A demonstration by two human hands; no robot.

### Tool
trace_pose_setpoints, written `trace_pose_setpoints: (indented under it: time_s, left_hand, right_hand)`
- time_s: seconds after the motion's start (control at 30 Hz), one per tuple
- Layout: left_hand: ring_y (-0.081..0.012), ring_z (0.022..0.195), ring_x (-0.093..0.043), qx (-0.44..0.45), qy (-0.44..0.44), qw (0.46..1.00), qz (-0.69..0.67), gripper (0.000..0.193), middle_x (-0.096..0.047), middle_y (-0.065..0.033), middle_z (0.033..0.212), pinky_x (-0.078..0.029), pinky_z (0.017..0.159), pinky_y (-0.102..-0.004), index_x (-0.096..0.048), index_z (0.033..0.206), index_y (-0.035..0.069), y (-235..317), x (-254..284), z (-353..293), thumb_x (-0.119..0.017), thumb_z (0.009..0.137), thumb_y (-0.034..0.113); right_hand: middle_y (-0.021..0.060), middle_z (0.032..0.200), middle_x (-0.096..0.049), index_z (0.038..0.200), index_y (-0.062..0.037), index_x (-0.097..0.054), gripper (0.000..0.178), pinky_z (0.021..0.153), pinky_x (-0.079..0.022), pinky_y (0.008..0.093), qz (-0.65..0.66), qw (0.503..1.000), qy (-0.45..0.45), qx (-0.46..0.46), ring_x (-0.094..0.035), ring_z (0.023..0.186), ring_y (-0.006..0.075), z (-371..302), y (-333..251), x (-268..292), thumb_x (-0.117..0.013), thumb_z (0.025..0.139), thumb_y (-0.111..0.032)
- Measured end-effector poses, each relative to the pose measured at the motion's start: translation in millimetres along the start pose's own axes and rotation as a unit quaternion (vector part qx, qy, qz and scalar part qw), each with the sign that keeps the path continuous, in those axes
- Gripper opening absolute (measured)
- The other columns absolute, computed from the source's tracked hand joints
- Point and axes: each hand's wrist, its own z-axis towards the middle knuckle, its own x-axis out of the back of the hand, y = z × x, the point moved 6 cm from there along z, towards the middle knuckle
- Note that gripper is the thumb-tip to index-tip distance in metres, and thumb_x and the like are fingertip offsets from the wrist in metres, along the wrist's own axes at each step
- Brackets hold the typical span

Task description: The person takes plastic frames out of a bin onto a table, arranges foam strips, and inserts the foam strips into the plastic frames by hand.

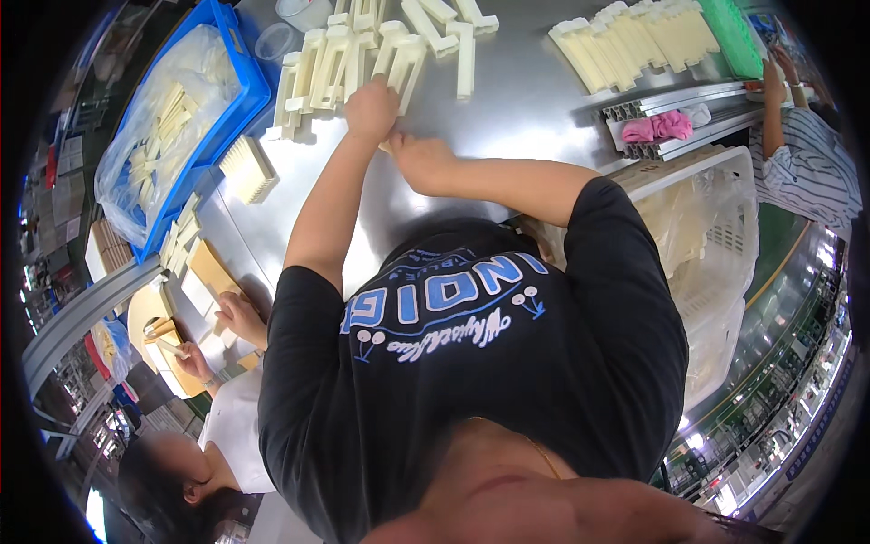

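Over the metal table, my left hand [372, 111] is closed at the lower end of a cream forked plastic part [393, 50]. That part leans among several similar cream pieces [331, 68] standing in a cluster. Close beside and below it, my right hand [424, 165] is closed, its fingertips pinched together near my left wrist. A small pale tip shows at those fingers, but what it belongs to is hidden. More cream angled pieces [464, 59] lie loose just right of the cluster.
A blue crate [243, 82] lined with plastic stands at left, by a ribbed cream stack [246, 170]. A row of cream parts [625, 45] lies far right, near metal rails [625, 111] with a pink cloth [657, 127]. A white basket [725, 181] stands right. Co-workers sit both sides.
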Motion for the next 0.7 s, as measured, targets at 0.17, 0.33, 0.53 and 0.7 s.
trace_pose_setpoints:
  time_s: [0.17, 0.33, 0.53, 0.7]
  left_hand:
    - [-0.037, 0.064, -0.057, 0.009, 0.043, 0.997, -0.062, 0.012, -0.058, -0.0193, 0.067, -0.045, 0.057, -0.0458, -0.048, 0.075, 0.002, -19.3, 4.4, -23.3, -0.048, 0.073, 0.015]
    - [-0.0355, 0.063, -0.055, 0.029, -0.036, 0.986, -0.16, 0.015, -0.054, -0.0218, 0.061, -0.046, 0.059, -0.0414, -0.046, 0.075, 0.003, -40.8, 2.5, -37.3, -0.052, 0.067, 0.014]
    - [-0.0164, 0.073, -0.052, 0.122, 0.018, 0.806, -0.579, 0.046, -0.053, -0.0099, 0.091, -0.042, 0.06, -0.0275, -0.039, 0.111, 0.003, -16.6, 26.4, -47.4, -0.045, 0.066, -0.005]
    - [-0.0136, 0.072, -0.049, 0.12, -0.047, 0.755, -0.643, 0.023, -0.05, -0.0064, 0.087, -0.041, 0.061, -0.0257, -0.043, 0.102, 0.004, 22.8, 26.4, -55.6, -0.043, 0.08, 0.011]
  right_hand:
    - [0.0208, 0.091, -0.055, 0.098, 0.0047, -0.044, 0.032, 0.066, -0.047, 0.0375, -0.005, 0.999, -0.003, 0.044, -0.059, 0.078, 0.0303, -1.9, -6.7, 12.0, -0.048, 0.066, -0.001]
    - [0.0101, 0.072, -0.057, 0.098, -0.0017, -0.051, 0.028, 0.058, -0.044, 0.0326, 0.146, 0.985, -0.087, 0.02, -0.056, 0.063, 0.0229, -7.2, 14.6, 44.5, -0.054, 0.071, -0.01]
    - [0.0003, 0.058, -0.053, 0.082, -0.0022, -0.059, 0.019, 0.042, -0.035, 0.0197, 0.55, 0.823, -0.121, -0.069, -0.047, 0.048, 0.0061, -15.6, 32.0, 94.9, -0.058, 0.077, -0.021]
    - [0.0002, 0.059, -0.054, 0.081, -0.0014, -0.058, 0.016, 0.041, -0.036, 0.0193, 0.621, 0.782, -0.034, -0.044, -0.047, 0.047, 0.0048, -8.7, 21.9, 104.1, -0.055, 0.08, -0.017]
